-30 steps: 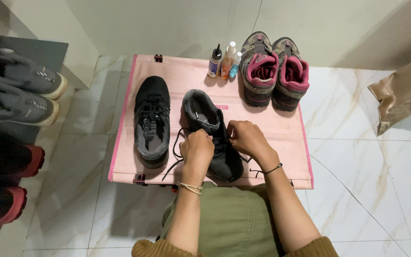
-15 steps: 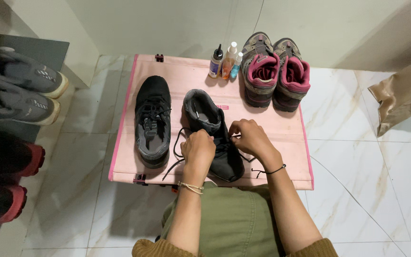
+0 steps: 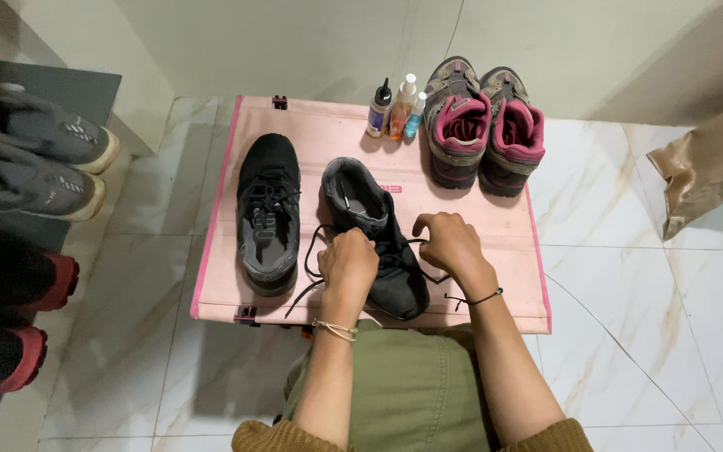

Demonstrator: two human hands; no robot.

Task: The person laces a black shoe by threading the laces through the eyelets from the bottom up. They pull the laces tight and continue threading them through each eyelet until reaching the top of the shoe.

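Observation:
Two black sneakers lie on a pink mat (image 3: 495,293). The left sneaker (image 3: 268,213) lies alone, laced. Over the right sneaker (image 3: 370,226) my left hand (image 3: 348,264) is closed on its black lace, with a loop of lace (image 3: 309,251) hanging to the left. My right hand (image 3: 449,243) pinches the other lace end at the shoe's right side. Both hands sit over the shoe's tongue and hide its middle.
Three small bottles (image 3: 395,107) and a pair of grey-and-pink hiking shoes (image 3: 483,125) stand at the mat's far edge. Grey sneakers (image 3: 27,159) and red-soled shoes (image 3: 10,310) fill a rack at left. A tan bag (image 3: 709,167) leans at right on white marble floor tiles.
My right hand has moved slightly right and outward with the lace; my left hand stays on the shoe. The shoes have not shifted.

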